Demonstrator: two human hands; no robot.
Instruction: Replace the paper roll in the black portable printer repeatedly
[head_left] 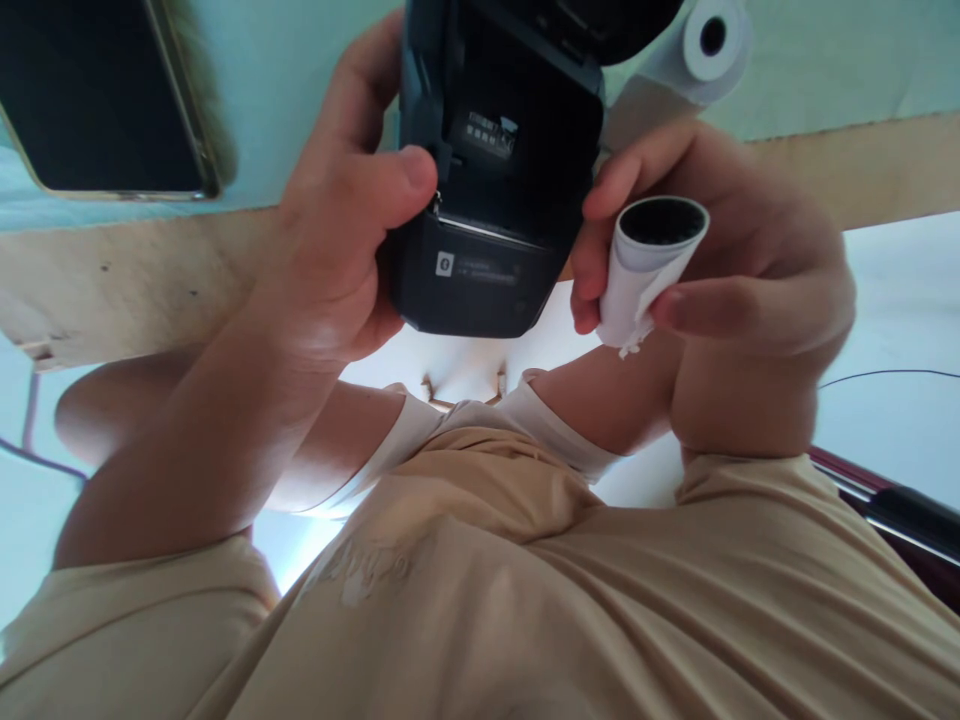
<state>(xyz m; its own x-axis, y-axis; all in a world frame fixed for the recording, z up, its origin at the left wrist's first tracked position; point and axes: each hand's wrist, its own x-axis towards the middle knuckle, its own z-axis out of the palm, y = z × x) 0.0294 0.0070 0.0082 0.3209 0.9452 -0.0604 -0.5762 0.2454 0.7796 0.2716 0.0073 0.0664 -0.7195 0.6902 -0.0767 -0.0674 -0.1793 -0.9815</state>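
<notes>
My left hand is closed round the left side of a black portable printer, its thumb on the edge near a catch. The printer carries a white label in its upper hollow and a small Bluetooth mark lower down; its top runs out of the picture. In my right hand is a nearly used-up paper roll, a white tube with a dark hollow and a torn scrap at its lower end. The right fingertips come close to the printer's right side; whether they touch it I cannot tell.
A fuller white paper roll lies on the green-covered table behind my right hand. At the upper left is a phone with a dark screen. The table's wooden edge runs across in front of my lap. A thin cable shows at right.
</notes>
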